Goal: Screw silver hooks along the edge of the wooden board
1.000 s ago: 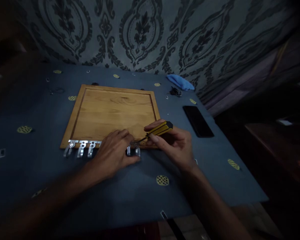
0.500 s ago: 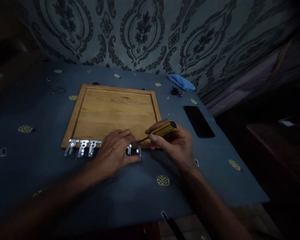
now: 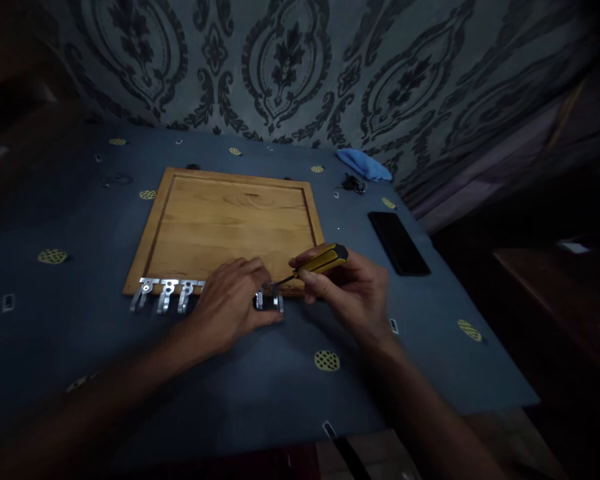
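Observation:
A wooden board [image 3: 230, 220] lies flat on the blue table. A metal hook rail [image 3: 165, 293] runs along its near edge, with several silver hooks hanging over the edge. My left hand [image 3: 230, 303] lies on the rail, fingers pressed down on it and covering its middle. My right hand [image 3: 350, 287] grips a yellow and black screwdriver [image 3: 320, 261]. The screwdriver's tip points left at the rail's right end, just beside my left fingertips.
A black phone [image 3: 397, 242] lies right of the board. A blue cloth [image 3: 364, 164] and a small dark object [image 3: 351, 183] sit at the back right by the patterned wall. The table's front edge is near my forearms; its right edge drops off past the phone.
The screwdriver handle has shifted slightly in my right hand, up and then back down. My left hand stays on the rail.

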`<state>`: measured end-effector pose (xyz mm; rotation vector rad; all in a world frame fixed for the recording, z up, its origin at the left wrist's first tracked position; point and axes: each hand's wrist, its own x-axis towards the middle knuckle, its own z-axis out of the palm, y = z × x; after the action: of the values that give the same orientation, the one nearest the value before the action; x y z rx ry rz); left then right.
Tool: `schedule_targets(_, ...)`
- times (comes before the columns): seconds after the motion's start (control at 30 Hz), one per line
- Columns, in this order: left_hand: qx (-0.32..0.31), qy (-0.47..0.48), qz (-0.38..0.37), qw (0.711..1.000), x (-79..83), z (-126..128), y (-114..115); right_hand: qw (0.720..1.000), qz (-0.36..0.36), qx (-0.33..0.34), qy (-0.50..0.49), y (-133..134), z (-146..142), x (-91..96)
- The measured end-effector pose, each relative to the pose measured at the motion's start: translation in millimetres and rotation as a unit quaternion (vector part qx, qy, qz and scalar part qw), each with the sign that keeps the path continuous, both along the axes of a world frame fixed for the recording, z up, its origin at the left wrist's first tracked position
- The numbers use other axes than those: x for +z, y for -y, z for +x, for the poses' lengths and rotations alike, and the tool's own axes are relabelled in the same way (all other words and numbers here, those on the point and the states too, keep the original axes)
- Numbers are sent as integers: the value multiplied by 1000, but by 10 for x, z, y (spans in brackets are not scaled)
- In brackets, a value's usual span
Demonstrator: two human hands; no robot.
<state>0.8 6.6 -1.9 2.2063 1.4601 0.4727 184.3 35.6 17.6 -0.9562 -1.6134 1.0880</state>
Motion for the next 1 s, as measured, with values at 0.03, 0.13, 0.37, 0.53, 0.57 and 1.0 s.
schedule_targets(0.03,-1,-2,-3,1000,3,1,-2,1000,3,-6,0,7,-8,-10)
schedule_targets(0.13,1,-12,-13,1000,15,5,-7,1000,9,-16,-3,18,-31,-35)
schedule_targets(0.37,21,-11,-27,999,32,14,6,999,-4,-6,-37,0,-44,-51)
schedule_targets(0.53,35,2,-24,999,27,11,9,999,-5,-13,-38,-9,-52,-46)
schedule_targets(0.57,35,-1,-21,999,24,9,10,999,-5,-13,-39,-9,-54,-44)
schedule_targets(1.0,22,-35,-15,999,27,30,23,1000,4,-11,-3,15,-21,13)
